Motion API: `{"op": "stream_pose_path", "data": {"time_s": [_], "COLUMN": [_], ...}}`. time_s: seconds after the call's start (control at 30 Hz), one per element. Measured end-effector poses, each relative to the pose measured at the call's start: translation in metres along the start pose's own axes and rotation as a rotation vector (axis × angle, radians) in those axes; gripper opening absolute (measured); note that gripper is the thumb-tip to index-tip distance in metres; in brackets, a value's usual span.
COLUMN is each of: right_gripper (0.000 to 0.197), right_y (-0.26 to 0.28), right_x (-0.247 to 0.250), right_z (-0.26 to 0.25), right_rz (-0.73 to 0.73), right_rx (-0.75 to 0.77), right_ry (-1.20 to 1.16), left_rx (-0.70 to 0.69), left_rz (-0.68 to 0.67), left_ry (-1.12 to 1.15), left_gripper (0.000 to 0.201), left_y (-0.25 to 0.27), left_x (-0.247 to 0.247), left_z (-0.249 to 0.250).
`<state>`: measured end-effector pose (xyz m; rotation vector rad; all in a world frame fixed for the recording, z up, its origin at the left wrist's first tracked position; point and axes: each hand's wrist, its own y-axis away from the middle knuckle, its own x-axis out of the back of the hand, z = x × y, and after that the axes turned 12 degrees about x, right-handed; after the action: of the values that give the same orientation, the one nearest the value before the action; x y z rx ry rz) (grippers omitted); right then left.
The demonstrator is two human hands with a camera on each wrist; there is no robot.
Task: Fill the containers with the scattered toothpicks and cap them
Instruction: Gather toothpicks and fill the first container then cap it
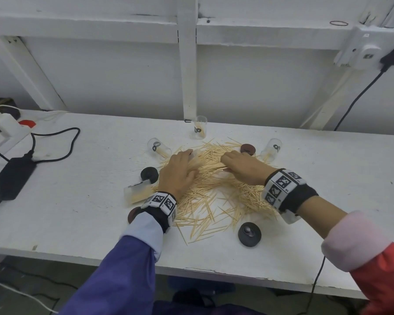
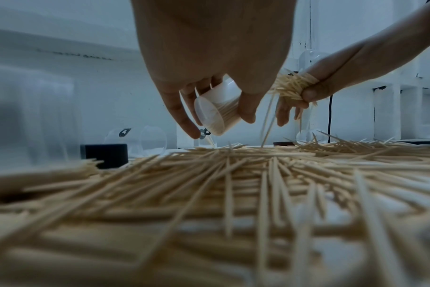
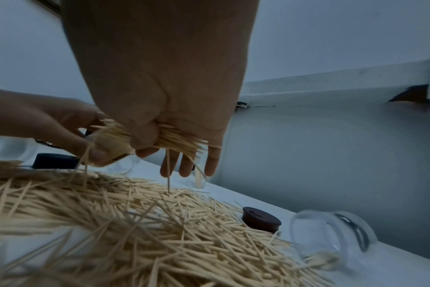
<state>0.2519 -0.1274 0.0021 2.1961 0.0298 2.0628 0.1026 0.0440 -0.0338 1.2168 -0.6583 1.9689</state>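
Head view: left hand (image 1: 179, 170) and right hand (image 1: 243, 168) over the pile of pale wooden toothpicks (image 1: 214, 196) on the white table (image 1: 316, 178).
Left wrist: fingers curled around a small clear plastic container (image 2: 220, 108), tilted, partly filled.
Right wrist: thumb and fingers clamp a bundle of toothpicks (image 3: 174, 138), above pile.

Pale toothpicks (image 1: 210, 189) sprawl among 5 clear containers (image 1: 200, 127) (apparently uncapped), caps (image 1: 249, 234) lying loose.
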Motion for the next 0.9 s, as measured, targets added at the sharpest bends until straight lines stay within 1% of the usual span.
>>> {"op": "stream_pose_path", "data": {"time_s": [0.17,0.3,0.5,0.9], "right_gripper": [0.018,0.021,0.018,0.016], "right_y": [0.001,0.0,0.001,-0.007], "right_x": [0.008,0.004,0.007,0.018], "right_z": [0.004,0.013,0.01,-0.003], "right_rz": [0.005,-0.02,0.003,-0.052], "right_rx": [-0.123,-0.175,-0.151,-0.11], "right_ry": [-0.078,-0.091,-0.053,0.034], "left_rx": [-0.021,-0.034,-0.076,-0.127], "left_rz": [-0.016,-0.031,-0.042,-0.079], "left_ry": [0.002,0.011,0.028,-0.027], "left_gripper": [0.055,0.055,0.055,0.057], "left_y": [0.0,0.001,0.002,0.003], "left_x": [0.0,0.0,-0.001,-0.001], "left_z": [0.0,0.001,0.0,0.001]}}
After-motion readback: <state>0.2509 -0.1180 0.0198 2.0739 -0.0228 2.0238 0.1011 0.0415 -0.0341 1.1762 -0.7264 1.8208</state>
